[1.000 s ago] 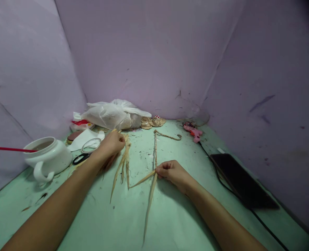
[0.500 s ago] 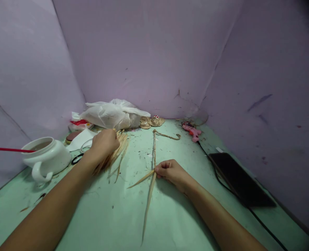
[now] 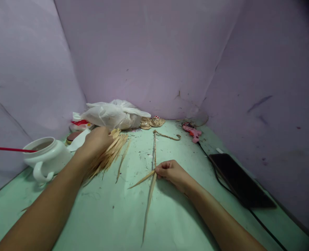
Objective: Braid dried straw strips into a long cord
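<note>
My right hand (image 3: 170,172) pinches the near end of a thin braided cord (image 3: 154,150) between thumb and fingertips. Two pale, flat loose strips (image 3: 149,195) spread from that point, one toward me and one to the left. The cord runs away over the table and bends right at its far end. My left hand (image 3: 99,139) is closed over the left side of a bundle of dried leaf strips (image 3: 112,151). Its fingertips are hidden. One separate strip (image 3: 123,162) lies just right of the bundle.
At left stands a white pot (image 3: 48,157) with liquid and a red stick (image 3: 10,149). A white plastic bag (image 3: 115,115) and woven pieces (image 3: 156,122) sit at the back. Right are a pink glue gun (image 3: 193,133), a black cable (image 3: 217,177) and a dark flat device (image 3: 240,181).
My left hand has moved left and slightly up, and the bundle beneath it has shifted and fanned out leftward. My right hand and the braided cord have stayed in place.
</note>
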Demonstrator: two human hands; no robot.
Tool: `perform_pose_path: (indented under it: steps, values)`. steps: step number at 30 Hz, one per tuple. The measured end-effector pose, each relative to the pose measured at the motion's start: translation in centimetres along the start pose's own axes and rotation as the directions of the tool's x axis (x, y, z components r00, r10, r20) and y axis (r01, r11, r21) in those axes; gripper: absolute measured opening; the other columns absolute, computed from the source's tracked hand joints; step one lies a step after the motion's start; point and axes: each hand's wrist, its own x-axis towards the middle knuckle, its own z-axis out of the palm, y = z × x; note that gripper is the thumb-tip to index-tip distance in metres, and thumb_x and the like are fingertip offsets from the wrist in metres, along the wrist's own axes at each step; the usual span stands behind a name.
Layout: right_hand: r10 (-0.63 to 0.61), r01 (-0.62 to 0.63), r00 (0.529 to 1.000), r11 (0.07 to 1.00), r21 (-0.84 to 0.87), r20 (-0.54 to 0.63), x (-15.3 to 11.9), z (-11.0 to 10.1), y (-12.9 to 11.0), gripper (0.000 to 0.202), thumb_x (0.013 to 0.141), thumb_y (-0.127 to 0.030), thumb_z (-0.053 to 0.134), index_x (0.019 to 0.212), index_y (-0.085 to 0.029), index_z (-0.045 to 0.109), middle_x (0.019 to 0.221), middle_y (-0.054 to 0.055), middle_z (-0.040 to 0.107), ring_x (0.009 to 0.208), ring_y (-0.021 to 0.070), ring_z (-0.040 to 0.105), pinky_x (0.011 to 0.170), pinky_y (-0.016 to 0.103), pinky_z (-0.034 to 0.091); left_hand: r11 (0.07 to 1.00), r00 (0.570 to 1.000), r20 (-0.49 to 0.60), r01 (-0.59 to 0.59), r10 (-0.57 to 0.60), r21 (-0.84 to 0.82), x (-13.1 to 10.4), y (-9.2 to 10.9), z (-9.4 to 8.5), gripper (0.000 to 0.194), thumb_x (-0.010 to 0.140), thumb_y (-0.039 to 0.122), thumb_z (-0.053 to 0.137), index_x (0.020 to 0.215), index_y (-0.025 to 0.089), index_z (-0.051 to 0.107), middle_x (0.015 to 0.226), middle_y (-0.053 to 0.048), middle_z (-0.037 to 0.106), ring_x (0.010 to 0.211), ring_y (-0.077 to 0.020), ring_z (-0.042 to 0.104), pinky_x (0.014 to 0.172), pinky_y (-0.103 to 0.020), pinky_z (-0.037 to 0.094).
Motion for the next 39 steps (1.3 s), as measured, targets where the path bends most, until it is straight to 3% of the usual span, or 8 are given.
perform_pose_path:
  steps: [4,10,14,16,18,21,29,39]
  values:
    - [0.001,-0.001,1.000,1.000,-0.008,0.000,0.0,0.0,-0.1,0.013,0.064,-0.020,0.054,0.055,-0.011,0.056,0.045,-0.002,0.048,0.037,0.0033,0.029,0.040,0.020,0.018,0.997,0.994,-0.097,-0.036,0.043,0.071,-0.4,1.7,2.5,0.025,0.067,0.025,0.042,0.082,0.017,0.060,0.083,-0.010,0.062,0.079,-0.0227,0.055,0.063,-0.028,0.036]
    - [0.012,-0.012,1.000,1.000,-0.012,0.011,-0.4,0.0,-0.5,0.015,0.067,-0.018,0.051,0.053,-0.011,0.054,0.042,-0.004,0.044,0.034,0.0022,0.023,0.037,0.021,0.014,0.991,0.994,0.105,-0.035,0.022,0.128,-1.0,3.1,6.9,0.022,0.063,0.025,0.048,0.075,0.013,0.062,0.082,-0.016,0.062,0.078,-0.0253,0.056,0.060,-0.028,0.038]
    - [0.011,-0.011,1.000,1.000,-0.004,0.010,-0.3,0.0,-0.4,0.015,0.066,-0.018,0.052,0.053,-0.011,0.054,0.041,-0.004,0.043,0.033,0.0023,0.023,0.036,0.021,0.013,0.993,0.963,0.245,-0.094,0.110,-0.076,-0.8,2.5,6.3,0.017,0.057,0.018,0.049,0.066,0.013,0.063,0.068,-0.009,0.061,0.066,-0.0183,0.055,0.056,-0.024,0.037]
    - [0.018,-0.018,1.000,1.000,0.003,0.014,-0.2,0.0,-0.3,0.014,0.066,-0.019,0.053,0.053,-0.011,0.055,0.041,-0.004,0.043,0.032,0.0024,0.022,0.036,0.021,0.012,0.955,0.885,0.404,-0.130,0.233,-0.265,-1.2,2.7,4.9,0.016,0.055,0.020,0.051,0.065,0.013,0.062,0.058,-0.003,0.057,0.056,-0.0136,0.051,0.052,-0.021,0.036]
    - [0.026,-0.026,1.000,1.000,0.014,0.016,-0.1,0.0,-0.3,0.015,0.066,-0.019,0.053,0.053,-0.011,0.054,0.040,-0.005,0.042,0.032,0.0023,0.021,0.036,0.021,0.011,0.907,0.744,0.561,-0.145,0.363,-0.395,-2.0,3.2,3.5,0.017,0.055,0.023,0.052,0.065,0.014,0.062,0.050,0.001,0.052,0.048,-0.0106,0.046,0.047,-0.020,0.033]
    - [0.024,-0.024,1.000,0.999,0.042,0.001,-0.1,0.1,-0.3,0.014,0.065,-0.018,0.053,0.053,-0.011,0.055,0.038,-0.005,0.042,0.032,0.0023,0.023,0.036,0.021,0.012,0.903,0.603,0.676,-0.218,0.424,-0.371,-3.6,4.3,2.4,0.018,0.053,0.026,0.055,0.064,0.015,0.062,0.051,0.001,0.053,0.048,-0.0102,0.045,0.046,-0.020,0.032]
    - [0.006,-0.006,1.000,0.995,0.095,-0.001,-0.2,0.2,-0.4,0.014,0.064,-0.015,0.054,0.050,-0.012,0.053,0.037,-0.005,0.041,0.033,0.0021,0.024,0.038,0.020,0.014,0.864,0.783,0.383,-0.377,0.490,-0.334,-6.4,7.3,4.4,0.019,0.059,0.031,0.053,0.068,0.018,0.063,0.063,-0.001,0.060,0.057,-0.0111,0.049,0.050,-0.020,0.030]
    - [-0.028,0.021,0.999,0.987,0.159,0.042,0.2,-0.1,0.4,0.012,0.058,-0.020,0.058,0.051,-0.011,0.055,0.045,-0.001,0.049,0.041,0.0049,0.036,0.043,0.020,0.022,0.871,0.805,0.341,-0.478,0.485,-0.108,-8.9,8.4,5.6,0.017,0.061,0.032,0.051,0.068,0.020,0.062,0.067,-0.005,0.061,0.062,-0.0165,0.052,0.051,-0.024,0.028]
